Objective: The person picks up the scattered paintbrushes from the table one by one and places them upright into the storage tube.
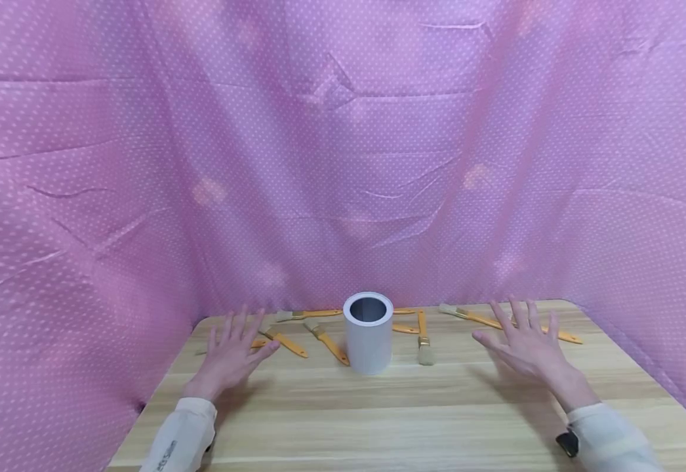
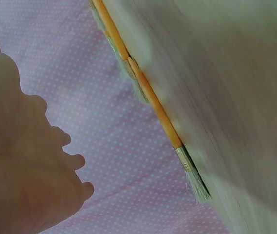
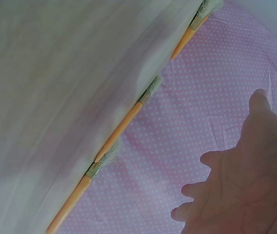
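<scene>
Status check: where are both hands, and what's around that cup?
Left hand open, over brushes. Right hand open, holding nothing. White cup upright, centre table. More brushes lie flat around it; nothing blocks the cup.

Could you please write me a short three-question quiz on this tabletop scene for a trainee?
1. True or false: the left hand grips a brush.
2. What stands between the two hands? A) a white cylindrical cup B) a red bowl C) a book
3. Fill in: the brushes on the wooden table have ____ handles.

Key: 1 false, both the left and right hand are spread open, holding nothing. 2 A. 3 orange.
</scene>
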Available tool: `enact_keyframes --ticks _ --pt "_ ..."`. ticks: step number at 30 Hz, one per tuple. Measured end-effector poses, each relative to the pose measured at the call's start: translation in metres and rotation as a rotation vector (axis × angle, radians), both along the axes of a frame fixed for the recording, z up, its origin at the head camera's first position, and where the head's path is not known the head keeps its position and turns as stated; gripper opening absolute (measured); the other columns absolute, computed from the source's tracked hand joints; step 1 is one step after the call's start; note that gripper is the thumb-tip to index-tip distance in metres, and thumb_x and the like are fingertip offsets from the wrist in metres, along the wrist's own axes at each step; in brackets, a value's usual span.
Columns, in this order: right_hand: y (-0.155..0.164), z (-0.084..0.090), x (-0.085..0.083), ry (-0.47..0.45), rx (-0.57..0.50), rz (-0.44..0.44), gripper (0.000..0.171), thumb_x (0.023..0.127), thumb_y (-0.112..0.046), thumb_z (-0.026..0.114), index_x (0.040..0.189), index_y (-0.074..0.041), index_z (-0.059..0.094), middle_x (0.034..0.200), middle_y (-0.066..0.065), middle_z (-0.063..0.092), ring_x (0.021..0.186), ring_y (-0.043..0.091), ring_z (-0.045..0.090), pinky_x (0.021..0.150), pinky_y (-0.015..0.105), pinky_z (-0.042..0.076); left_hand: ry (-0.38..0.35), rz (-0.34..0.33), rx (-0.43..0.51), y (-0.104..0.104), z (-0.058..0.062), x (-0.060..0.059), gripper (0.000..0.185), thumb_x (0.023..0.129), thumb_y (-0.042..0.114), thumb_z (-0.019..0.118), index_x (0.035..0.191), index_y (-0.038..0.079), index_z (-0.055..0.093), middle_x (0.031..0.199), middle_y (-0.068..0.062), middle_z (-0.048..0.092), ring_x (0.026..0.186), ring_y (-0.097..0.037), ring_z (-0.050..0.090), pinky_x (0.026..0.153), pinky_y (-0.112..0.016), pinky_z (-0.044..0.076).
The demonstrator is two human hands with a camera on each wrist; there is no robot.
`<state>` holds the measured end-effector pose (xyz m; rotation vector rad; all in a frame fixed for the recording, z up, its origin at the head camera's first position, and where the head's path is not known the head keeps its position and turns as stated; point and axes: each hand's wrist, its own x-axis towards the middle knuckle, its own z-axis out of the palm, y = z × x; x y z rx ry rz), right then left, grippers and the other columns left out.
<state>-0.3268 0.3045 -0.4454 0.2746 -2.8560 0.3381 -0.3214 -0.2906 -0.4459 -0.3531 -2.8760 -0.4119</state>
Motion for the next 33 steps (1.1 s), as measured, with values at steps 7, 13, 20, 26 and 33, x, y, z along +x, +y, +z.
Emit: enact_keyframes --ticks 7,13,20,26,33 --pt "-0.004 0.012 0.002 0.018 -0.047 0.026 0.092 0.099 -0.069 0.042 0.163 -0.008 0.018 0.162 0.032 0.007 0.143 0.061 -0.002 0.102 0.076 -0.019 -0.009 0.013 0.020 -0.001 0.006 -0.005 0.089 0.098 0.073 0.038 0.165 0.024 0.005 0.168 -0.019 -0.005 0.150 -0.046 -0.006 0.110 -0.072 -0.011" --pt "-0.039 0.023 -0.002 0.086 -0.217 0.179 0.075 0.103 -0.054 0.051 0.155 -0.002 0.036 0.153 0.030 0.036 0.139 0.053 0.030 0.108 0.077 0.016 0.033 0.015 0.039 -0.014 0.008 -0.005 0.086 0.100 0.064 0.049 0.165 0.017 0.016 0.164 -0.026 0.016 0.148 -0.050 0.009 0.110 -0.076 0.001" --pt "-0.099 0.018 -0.017 -0.128 -0.625 0.364 0.065 0.104 -0.047 0.055 0.154 -0.008 0.040 0.150 0.020 0.047 0.136 0.044 0.043 0.108 0.063 0.036 0.048 0.023 0.003 -0.035 0.004 -0.006 0.079 0.100 0.048 0.062 0.159 0.006 0.030 0.157 -0.029 0.031 0.141 -0.052 0.026 0.109 -0.075 0.014" --pt "-0.142 0.018 -0.029 -0.207 -0.784 0.474 0.073 0.099 -0.039 0.067 0.156 -0.008 0.035 0.153 0.016 0.044 0.139 0.040 0.041 0.111 0.058 0.036 0.034 0.029 -0.004 -0.039 0.003 -0.010 0.070 0.099 0.037 0.067 0.154 0.005 0.039 0.153 -0.029 0.037 0.138 -0.052 0.032 0.108 -0.075 0.018" --pt "-0.174 0.017 -0.035 -0.239 -0.871 0.485 0.082 0.094 -0.036 0.076 0.157 -0.007 0.033 0.152 0.019 0.043 0.133 0.042 0.047 0.105 0.051 0.045 0.022 0.029 0.000 -0.035 0.006 -0.007 0.063 0.099 0.034 0.066 0.152 0.007 0.044 0.152 -0.031 0.038 0.137 -0.055 0.034 0.107 -0.077 0.017"
